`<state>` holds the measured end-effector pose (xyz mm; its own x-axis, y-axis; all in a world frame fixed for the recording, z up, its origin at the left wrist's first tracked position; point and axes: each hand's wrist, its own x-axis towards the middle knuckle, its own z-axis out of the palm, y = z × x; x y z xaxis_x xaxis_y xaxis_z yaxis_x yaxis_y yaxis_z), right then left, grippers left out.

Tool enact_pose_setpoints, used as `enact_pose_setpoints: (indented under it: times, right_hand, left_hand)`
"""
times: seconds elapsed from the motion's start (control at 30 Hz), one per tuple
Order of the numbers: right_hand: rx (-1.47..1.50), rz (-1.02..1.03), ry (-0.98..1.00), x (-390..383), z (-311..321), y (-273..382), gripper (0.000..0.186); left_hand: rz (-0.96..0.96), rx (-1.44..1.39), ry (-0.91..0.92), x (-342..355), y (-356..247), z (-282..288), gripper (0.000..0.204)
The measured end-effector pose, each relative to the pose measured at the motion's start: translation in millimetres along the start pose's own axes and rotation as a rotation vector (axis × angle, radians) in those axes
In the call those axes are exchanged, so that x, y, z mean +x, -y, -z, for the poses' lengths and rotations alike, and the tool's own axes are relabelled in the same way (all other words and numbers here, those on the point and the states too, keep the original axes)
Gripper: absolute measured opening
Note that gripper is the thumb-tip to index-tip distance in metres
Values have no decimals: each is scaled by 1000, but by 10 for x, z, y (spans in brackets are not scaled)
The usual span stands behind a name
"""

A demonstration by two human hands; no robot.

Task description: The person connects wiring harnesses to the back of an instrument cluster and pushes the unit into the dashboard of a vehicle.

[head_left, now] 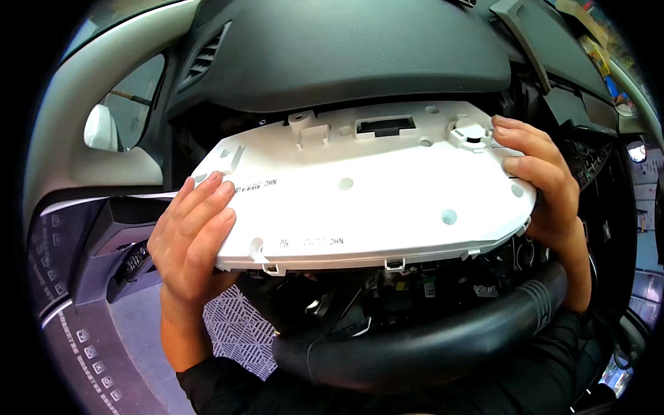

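Between my two hands is a car instrument cluster [387, 194], its white plastic back turned up toward me. A dark connector socket [385, 126] sits near its far edge, and small clips line its near edge. My left hand [191, 232] grips the left end, fingers lying over the white back and thumb out of sight beneath. At the right end my right hand [546, 176] is closed round the rim, its fingertips on the back cover. The cluster is over the steering column, just beyond the steering wheel [443, 346]. Its display side is hidden.
Beyond the cluster rises the dark dashboard top [360, 52], with an air vent [205, 57] at its left. Exposed wiring and brackets [415, 287] show under the cluster. The open door [104, 270] stands at left, above a patterned floor [238, 332]. Dark trim [522, 45] leans at far right.
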<state>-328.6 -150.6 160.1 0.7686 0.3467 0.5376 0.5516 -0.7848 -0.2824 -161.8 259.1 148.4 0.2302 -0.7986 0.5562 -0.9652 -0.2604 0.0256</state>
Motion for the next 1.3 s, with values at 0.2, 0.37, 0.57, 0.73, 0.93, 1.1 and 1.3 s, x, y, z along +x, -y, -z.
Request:
enact_pose_setpoints:
  times: [0.2, 0.37, 0.57, 0.73, 0.93, 1.1, 1.3]
  right_hand:
    - [-11, -305, 195, -54, -27, -88, 82]
    - [-9, -475, 169, -34, -69, -400, 52]
    - [4, -668, 215, -5, -468, -805, 52]
    - [149, -719, 340, 272, -895, -1128, 50]
    - [448, -1033, 297, 367, -686, -1129, 37]
    - [806, -1120, -20, 505, -747, -1052, 37]
    - [787, -1008, 103, 600, -809, -1054, 37]
  left_hand:
    - [-68, 137, 111, 158, 52, 135, 29]
    - [-71, 129, 152, 165, 137, 157, 36]
    - [-107, 114, 159, 189, 188, 194, 42]
    - [-117, 116, 164, 207, 196, 195, 43]
    - [-127, 115, 155, 243, 200, 184, 42]
    - [-135, 86, 144, 331, 219, 168, 40]
    - [-123, 42, 124, 459, 199, 105, 50]
